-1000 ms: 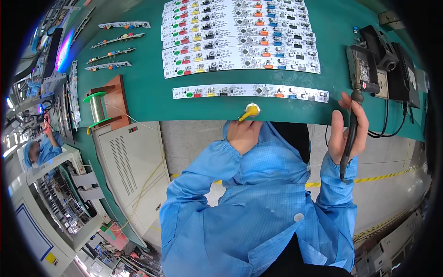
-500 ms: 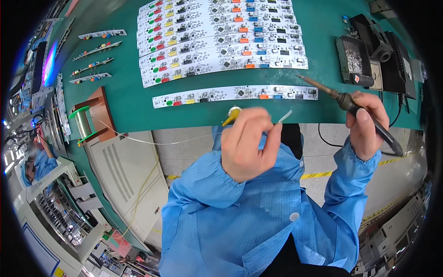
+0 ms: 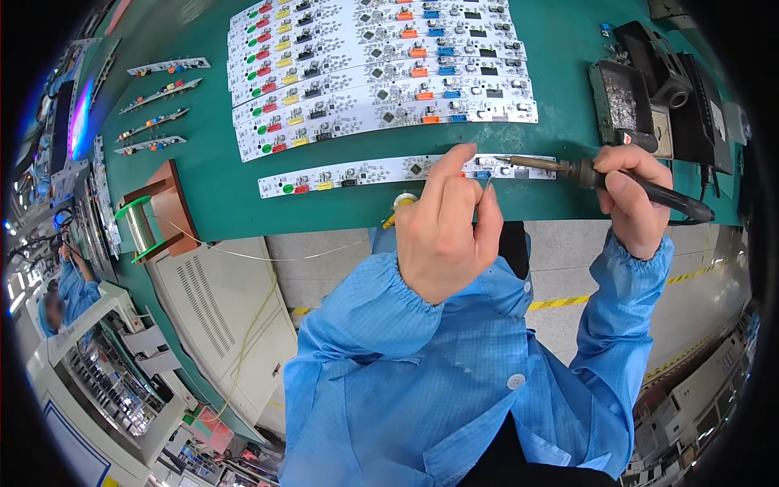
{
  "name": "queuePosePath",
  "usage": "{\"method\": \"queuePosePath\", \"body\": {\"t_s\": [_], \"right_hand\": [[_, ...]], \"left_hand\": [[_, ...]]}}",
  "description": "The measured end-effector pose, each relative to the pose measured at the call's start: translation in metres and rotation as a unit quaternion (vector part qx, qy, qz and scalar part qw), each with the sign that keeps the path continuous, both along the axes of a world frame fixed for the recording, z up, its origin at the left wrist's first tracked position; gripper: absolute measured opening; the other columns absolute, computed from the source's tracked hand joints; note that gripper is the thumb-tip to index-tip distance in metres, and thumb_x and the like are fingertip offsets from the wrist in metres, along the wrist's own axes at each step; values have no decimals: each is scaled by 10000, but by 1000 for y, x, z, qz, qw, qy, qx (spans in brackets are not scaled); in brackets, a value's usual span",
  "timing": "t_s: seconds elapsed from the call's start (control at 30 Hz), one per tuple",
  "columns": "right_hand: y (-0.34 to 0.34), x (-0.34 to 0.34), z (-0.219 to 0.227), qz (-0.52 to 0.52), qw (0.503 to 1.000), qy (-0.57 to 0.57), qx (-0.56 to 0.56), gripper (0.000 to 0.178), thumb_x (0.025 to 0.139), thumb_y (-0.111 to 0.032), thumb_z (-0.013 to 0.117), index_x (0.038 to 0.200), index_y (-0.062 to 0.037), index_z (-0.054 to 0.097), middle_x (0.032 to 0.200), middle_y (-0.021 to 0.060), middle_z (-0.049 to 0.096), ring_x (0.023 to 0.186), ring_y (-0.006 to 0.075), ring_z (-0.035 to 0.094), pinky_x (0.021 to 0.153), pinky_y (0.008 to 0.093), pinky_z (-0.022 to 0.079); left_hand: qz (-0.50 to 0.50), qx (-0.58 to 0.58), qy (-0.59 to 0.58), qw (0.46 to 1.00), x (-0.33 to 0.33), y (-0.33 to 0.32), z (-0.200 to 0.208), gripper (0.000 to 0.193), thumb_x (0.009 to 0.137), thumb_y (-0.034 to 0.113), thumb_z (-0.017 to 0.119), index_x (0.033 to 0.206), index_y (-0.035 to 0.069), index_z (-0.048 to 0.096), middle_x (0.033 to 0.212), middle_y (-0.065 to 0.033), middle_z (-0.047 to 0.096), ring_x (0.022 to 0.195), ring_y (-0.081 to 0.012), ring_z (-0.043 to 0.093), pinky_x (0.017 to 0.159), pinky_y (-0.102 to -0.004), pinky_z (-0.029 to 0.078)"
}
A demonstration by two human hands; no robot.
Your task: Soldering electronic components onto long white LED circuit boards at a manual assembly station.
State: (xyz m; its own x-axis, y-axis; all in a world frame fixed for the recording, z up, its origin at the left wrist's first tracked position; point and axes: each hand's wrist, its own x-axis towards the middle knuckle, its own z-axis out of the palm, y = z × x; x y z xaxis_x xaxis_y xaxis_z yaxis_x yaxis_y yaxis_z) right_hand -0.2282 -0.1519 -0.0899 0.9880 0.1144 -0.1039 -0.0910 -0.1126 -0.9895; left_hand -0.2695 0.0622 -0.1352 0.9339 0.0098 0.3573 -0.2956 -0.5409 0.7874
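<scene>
My right hand [image 3: 635, 195] is closed around the dark handle of a soldering iron [image 3: 580, 171]. The iron's tip lies over the right part of a long white circuit board [image 3: 381, 174], close to a blue connector; whether it touches cannot be made out. At the board's near edge is my left hand [image 3: 446, 231], index finger stretched across the board and thumb beside the blue connector. Solder wire [image 3: 284, 259] runs from a spool [image 3: 139, 227] on a brown stand to this hand, whose closed fingers hold it; the wire's end is hidden.
Overlapping white boards [image 3: 341, 105] with coloured connectors lie beyond the single one. Several small boards [image 3: 166, 66] stand at the left. A dark metal tray [image 3: 621, 101] and black equipment [image 3: 690, 122] sit far right. A yellow clip-like piece [image 3: 389, 219] hangs at the green table's [image 3: 219, 199] near edge.
The iron's tip has come down and left, over the single board. My left hand has moved forward to the board, its index finger now extended. The view has shifted slightly.
</scene>
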Motion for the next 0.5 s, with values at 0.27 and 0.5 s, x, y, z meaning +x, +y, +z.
{"method": "queuePosePath", "body": {"t_s": [0.27,0.5], "right_hand": [[0,4,0,-4,999,37,18,187,744,-95,540,845,36,628,621,43,546,484,81,459,452,211,337],[-9,6,-8,23,999,43,23,215,771,-163,554,866,22,610,723,68,559,487,72,443,443,193,332]], "left_hand": [[3,-4,-3,1000,1,-2,-4,184,695,-20,644,686,21,464,979,-172,590,453,-201,522,368,-316,402],[3,-4,4,1000,1,-3,-4,181,698,-14,650,686,24,474,982,-163,587,465,-205,536,383,-317,414]]}}
